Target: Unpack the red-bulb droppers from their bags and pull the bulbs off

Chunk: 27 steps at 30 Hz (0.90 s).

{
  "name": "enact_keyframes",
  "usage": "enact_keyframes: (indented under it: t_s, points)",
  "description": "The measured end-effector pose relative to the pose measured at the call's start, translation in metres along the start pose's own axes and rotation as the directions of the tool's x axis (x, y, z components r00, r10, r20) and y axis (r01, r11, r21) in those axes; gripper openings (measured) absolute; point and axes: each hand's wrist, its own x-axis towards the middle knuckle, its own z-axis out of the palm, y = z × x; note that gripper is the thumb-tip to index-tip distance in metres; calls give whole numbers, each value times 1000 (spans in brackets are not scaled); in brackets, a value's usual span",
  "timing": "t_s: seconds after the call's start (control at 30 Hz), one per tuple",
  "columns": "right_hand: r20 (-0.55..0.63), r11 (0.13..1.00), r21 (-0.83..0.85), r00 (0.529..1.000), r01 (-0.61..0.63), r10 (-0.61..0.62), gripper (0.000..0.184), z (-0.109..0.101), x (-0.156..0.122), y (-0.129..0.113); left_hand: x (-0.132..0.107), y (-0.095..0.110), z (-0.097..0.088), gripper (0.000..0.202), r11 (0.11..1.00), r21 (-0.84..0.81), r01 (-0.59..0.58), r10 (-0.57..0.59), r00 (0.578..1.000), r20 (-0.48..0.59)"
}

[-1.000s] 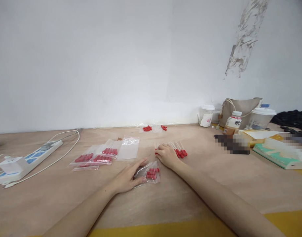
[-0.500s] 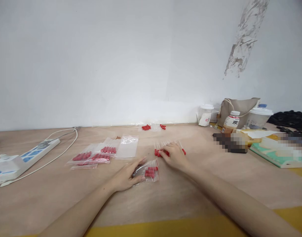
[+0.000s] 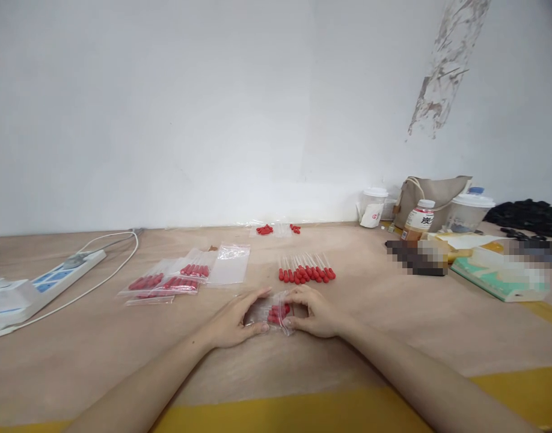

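Observation:
A small clear zip bag (image 3: 273, 311) with red-capped droppers inside lies on the wooden table (image 3: 393, 325) in front of me. My left hand (image 3: 237, 320) grips its left end, thumb and fingers closed on the plastic. My right hand (image 3: 316, 313) holds its right end with the fingers curled over it. Just beyond the bag lies a row of several loose droppers (image 3: 306, 270) with red bulbs, free of either hand.
Filled bags of droppers (image 3: 168, 280) and an empty clear bag (image 3: 231, 267) lie at the left. A white power strip (image 3: 41, 284) with its cable sits far left. Red caps (image 3: 265, 229) lie by the wall. Cups, a bottle (image 3: 418, 221), a beige bag and books crowd the right.
My right hand has left the row of loose droppers and come back to the right end of the bag. My left hand has stayed on the bag.

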Motion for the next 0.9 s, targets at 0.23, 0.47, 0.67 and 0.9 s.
enact_keyframes:
  t_s: [0.23, 0.47, 0.67, 0.9]
  points:
    - [33, 998, -33, 998, -45, 46, 28, 5, 9, -7, 2, 4, 0, 56, 1000, 28, 13, -13, 1000, -3]
    - [-27, 988, 2, 987, -157, 157, 17, 2, 6, -12, 2, 8, -3, 57, 998, 47, 44, -45, 999, 14]
    - [-37, 990, -4, 990, -138, 138, 26, -2, 3, -8, 2, 8, -3, 56, 998, 44, 35, -36, 999, 17]
    - [-12, 987, 47, 988, -156, 157, 20, 0, 3, 0, 2, 7, -2, 56, 998, 44, 38, -38, 999, 13]
